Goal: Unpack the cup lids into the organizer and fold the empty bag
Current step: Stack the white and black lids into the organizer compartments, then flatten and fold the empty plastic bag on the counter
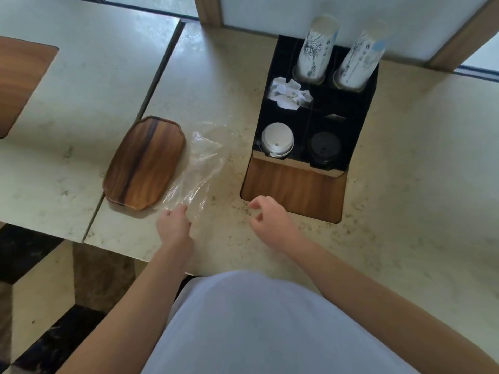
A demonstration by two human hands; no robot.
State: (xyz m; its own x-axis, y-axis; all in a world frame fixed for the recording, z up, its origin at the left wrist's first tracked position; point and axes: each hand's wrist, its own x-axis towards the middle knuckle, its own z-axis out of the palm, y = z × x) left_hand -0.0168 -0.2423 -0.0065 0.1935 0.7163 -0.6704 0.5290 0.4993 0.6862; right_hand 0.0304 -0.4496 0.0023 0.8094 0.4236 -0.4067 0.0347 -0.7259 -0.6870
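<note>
Nearest, a pale shirt front (259,319), both bare forearms reaching out over the stone counter (405,163). Left hand (174,225) at the near end of the clear plastic bag (197,171), fingertips on or just pinching its corner; cannot tell which, since the film is see-through and the fingers point away. Right hand (267,217) hovering just short of the organizer (294,184), fingers loosely curled, thumb and forefinger close together, holding nothing visible.

Bag lying flat and crumpled, apparently empty, its left edge just beside or slightly over the wooden tray (145,163); probably laid there to be smoothed for folding, with the left hand anchoring the near end.

Further out, set into a cut-out in the counter, the black divided organizer with a wood-faced front. White cup lids (276,140) stacked in the near left compartment, black cup lids (324,148) in the near right: so unpacking looks done, folding not yet begun. Behind them, white sachets (290,94) in the middle left compartment, something small and flat in the middle right, too dim to name. Farthest, two stacks of printed paper cups (316,49), rims down in the back compartments, leaning away toward the wall panel (351,9).
</note>
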